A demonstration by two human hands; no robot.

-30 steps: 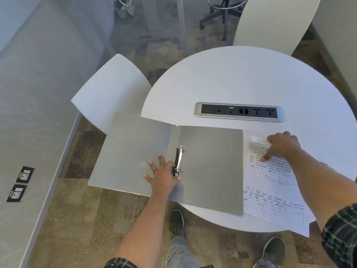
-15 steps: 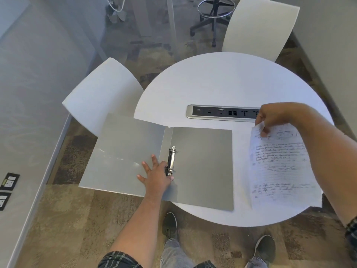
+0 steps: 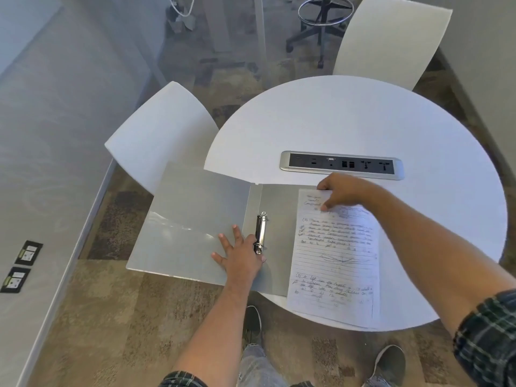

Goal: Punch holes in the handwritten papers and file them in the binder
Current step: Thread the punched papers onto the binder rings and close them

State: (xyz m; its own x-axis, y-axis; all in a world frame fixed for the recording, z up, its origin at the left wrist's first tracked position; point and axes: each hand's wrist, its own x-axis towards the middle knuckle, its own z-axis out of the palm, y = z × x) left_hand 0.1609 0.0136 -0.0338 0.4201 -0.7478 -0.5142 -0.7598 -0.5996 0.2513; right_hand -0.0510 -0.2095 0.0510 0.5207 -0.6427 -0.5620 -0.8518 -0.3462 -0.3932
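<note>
A grey binder (image 3: 195, 219) lies open at the near left of the round white table (image 3: 363, 121), its left cover hanging past the table edge. Its metal ring clip (image 3: 261, 233) runs along the spine. My left hand (image 3: 240, 255) rests flat on the binder just left of the clip, fingers spread. My right hand (image 3: 339, 191) pinches the top edge of the handwritten lined papers (image 3: 335, 261), which lie over the binder's right cover and the table, their lower edge past the table rim. No hole punch is in view.
A silver power and socket strip (image 3: 342, 164) is set into the table's middle. White chairs stand at the left (image 3: 162, 132) and far right (image 3: 391, 37). A black stool base (image 3: 321, 26) is on the carpet beyond. My shoes show below the table.
My right hand lifted the papers from the table's right side and carried them left, onto the binder's right cover. My left hand stayed by the ring clip.
</note>
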